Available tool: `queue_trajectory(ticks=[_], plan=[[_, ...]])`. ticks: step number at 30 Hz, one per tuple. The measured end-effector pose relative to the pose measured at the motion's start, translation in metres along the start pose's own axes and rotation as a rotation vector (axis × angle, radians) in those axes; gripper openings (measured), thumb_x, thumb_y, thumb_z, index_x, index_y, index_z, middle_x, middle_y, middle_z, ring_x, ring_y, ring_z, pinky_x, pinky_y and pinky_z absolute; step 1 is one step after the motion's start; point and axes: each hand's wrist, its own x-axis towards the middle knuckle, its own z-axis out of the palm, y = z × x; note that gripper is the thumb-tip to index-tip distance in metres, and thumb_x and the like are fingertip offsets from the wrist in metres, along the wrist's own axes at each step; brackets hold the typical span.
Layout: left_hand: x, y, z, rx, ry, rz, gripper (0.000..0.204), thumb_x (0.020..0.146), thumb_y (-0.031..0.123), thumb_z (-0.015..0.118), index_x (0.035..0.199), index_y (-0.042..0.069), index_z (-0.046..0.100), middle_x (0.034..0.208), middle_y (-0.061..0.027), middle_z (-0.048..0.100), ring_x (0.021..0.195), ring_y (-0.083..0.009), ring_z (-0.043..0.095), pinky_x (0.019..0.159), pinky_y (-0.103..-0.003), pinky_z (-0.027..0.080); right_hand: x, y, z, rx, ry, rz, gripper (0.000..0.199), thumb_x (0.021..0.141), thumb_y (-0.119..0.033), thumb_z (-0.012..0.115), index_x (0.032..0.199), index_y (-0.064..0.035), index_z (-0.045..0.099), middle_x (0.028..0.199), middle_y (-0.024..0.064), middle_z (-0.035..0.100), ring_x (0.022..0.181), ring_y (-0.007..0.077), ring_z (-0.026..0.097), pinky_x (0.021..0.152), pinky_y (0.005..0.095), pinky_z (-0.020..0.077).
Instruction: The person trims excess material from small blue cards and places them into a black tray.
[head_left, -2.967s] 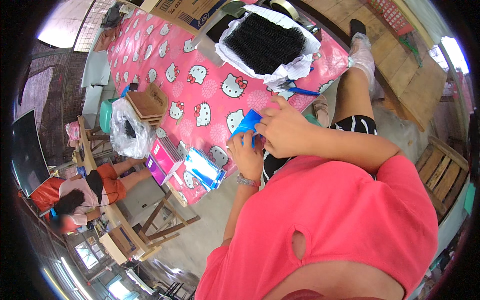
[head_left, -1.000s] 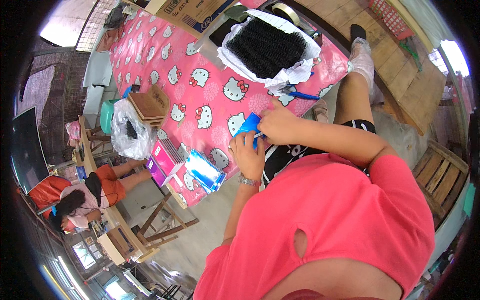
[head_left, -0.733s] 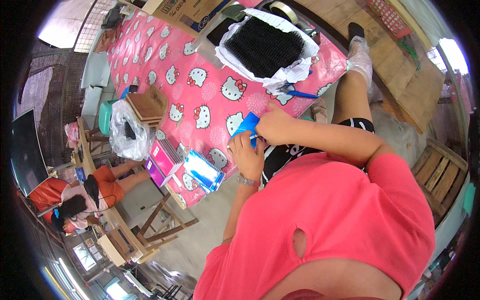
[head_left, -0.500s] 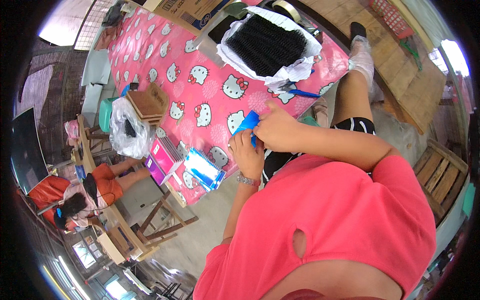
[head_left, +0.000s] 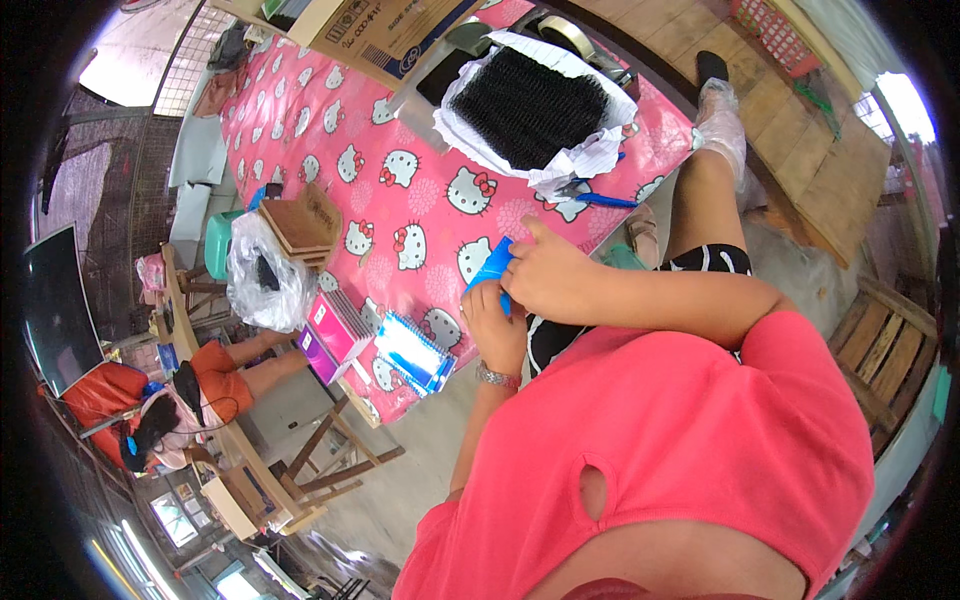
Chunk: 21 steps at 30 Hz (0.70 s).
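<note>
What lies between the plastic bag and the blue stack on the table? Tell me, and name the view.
The pink and purple stack sits between the plastic bag and the blue stack, as the head view shows.

On our pink cat-print tablecloth (head_left: 435,222) we see a cardboard box (head_left: 385,40), plastic tray (head_left: 415,118), blue-handled tool (head_left: 606,201) and notebooks (head_left: 412,354).

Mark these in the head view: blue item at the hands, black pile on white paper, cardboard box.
Blue item (head_left: 489,265): head view, its uncovered upper part.
Black pile (head_left: 530,107): head view, middle of its top.
Cardboard box (head_left: 385,36): head view, its printed side.
</note>
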Motion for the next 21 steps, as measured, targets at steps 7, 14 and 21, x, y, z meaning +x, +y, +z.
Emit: queue_trajectory(ticks=[7, 14, 21], plan=[[0.002, -0.002, 0.0, -0.078, -0.019, -0.01, 0.026, 0.079, 0.0, 0.063, 0.104, 0.0, 0.057, 0.1, -0.0156, 0.06, 0.096, -0.0368, 0.052, 0.084, -0.046, 0.042, 0.016, 0.013, 0.033, 0.011, -0.039, -0.006, 0.012, 0.081, -0.02, 0.06, 0.085, -0.0111, 0.068, 0.077, 0.0007, 0.067, 0.086, 0.0176, 0.064, 0.088, 0.0446, 0.0406], [0.011, -0.01, -0.01, -0.168, -0.036, -0.066, 0.022, 0.086, 0.001, 0.057, 0.107, 0.0, 0.059, 0.107, -0.0171, 0.061, 0.098, -0.0356, 0.054, 0.086, -0.045, 0.043, 0.018, 0.026, 0.025, 0.19, 0.241, -0.088, 0.015, 0.084, -0.022, 0.057, 0.09, -0.0108, 0.066, 0.091, 0.0031, 0.066, 0.091, 0.0192, 0.063, 0.088, 0.0422, 0.0407], [0.007, -0.023, -0.007, -0.142, -0.013, -0.086, 0.025, 0.082, -0.001, 0.061, 0.107, 0.002, 0.061, 0.102, -0.0151, 0.058, 0.096, -0.0334, 0.056, 0.079, -0.042, 0.046, 0.016, 0.01, 0.003, 0.059, 0.076, -0.097, 0.014, 0.084, -0.022, 0.058, 0.083, -0.0127, 0.068, 0.084, 0.0036, 0.067, 0.086, 0.02, 0.064, 0.09, 0.0425, 0.0392]])
